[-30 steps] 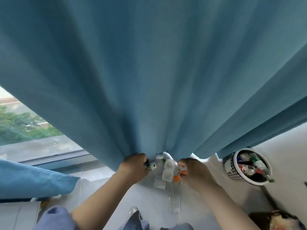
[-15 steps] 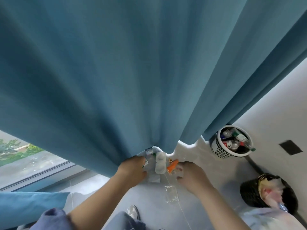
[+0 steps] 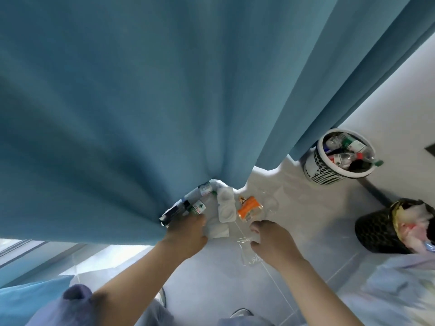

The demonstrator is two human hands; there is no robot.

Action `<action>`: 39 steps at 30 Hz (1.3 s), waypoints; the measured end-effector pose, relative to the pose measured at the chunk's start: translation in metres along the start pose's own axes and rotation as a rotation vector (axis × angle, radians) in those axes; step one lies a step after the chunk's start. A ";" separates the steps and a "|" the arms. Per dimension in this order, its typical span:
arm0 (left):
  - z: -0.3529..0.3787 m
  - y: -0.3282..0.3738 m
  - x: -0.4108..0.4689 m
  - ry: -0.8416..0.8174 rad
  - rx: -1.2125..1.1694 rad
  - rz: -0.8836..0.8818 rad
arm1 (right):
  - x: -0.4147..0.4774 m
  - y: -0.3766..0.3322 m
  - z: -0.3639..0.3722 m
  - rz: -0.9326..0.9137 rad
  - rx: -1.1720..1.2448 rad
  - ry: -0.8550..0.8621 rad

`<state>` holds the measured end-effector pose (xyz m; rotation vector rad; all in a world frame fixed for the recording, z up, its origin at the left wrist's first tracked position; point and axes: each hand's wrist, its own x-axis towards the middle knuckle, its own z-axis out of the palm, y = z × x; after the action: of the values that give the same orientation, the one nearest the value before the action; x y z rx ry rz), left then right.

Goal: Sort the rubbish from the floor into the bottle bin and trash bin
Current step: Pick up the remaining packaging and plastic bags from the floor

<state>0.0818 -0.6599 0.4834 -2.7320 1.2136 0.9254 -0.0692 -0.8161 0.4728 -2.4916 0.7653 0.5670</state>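
We should lift only the bottles (image 3: 199,208) with the left hand (image 3: 186,234), its fingers hidden from us, while the right hand (image 3: 274,241) pinches the clear wrapper (image 3: 249,254) for the trash bin (image 3: 374,231).

Two bare hands show: one left hand (image 3: 186,234) and one right hand (image 3: 273,238). There are two bins: one white perforated round basket (image 3: 315,168) and one black mesh bin (image 3: 374,231). Three small plastic bottles lie at the hem of the one blue fabric curtain (image 3: 164,102): one dark-capped bottle (image 3: 175,212), one green-labelled bottle (image 3: 199,207) and one clear bottle (image 3: 205,188). Beside them are one crumpled white paper wad (image 3: 226,204), one orange packet (image 3: 249,206) and two clear plastic wrappers, a far wrapper (image 3: 270,204) and a near wrapper (image 3: 249,254). The bottles inside the basket are too jumbled to count.
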 end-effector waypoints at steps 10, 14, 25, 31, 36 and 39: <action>0.183 -0.094 0.148 -0.027 0.052 0.048 | 0.150 0.052 0.195 0.050 -0.102 -0.022; 0.232 -0.107 0.199 0.066 0.126 0.095 | 0.205 0.069 0.256 0.032 -0.193 0.002; 0.306 -0.115 0.287 0.082 0.272 0.298 | 0.253 0.117 0.336 -0.101 -0.450 -0.007; 0.338 -0.126 0.279 -0.010 0.337 0.311 | 0.238 0.126 0.348 -0.040 -0.460 -0.062; 0.352 -0.134 0.303 -0.054 0.295 0.280 | 0.247 0.140 0.356 0.019 -0.378 -0.045; 0.365 -0.134 0.318 -0.046 0.259 0.279 | 0.251 0.151 0.361 0.052 -0.333 -0.037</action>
<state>0.1532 -0.6924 -0.0122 -2.3713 1.6075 0.7789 -0.0578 -0.8347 0.0082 -2.7590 0.7769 0.8154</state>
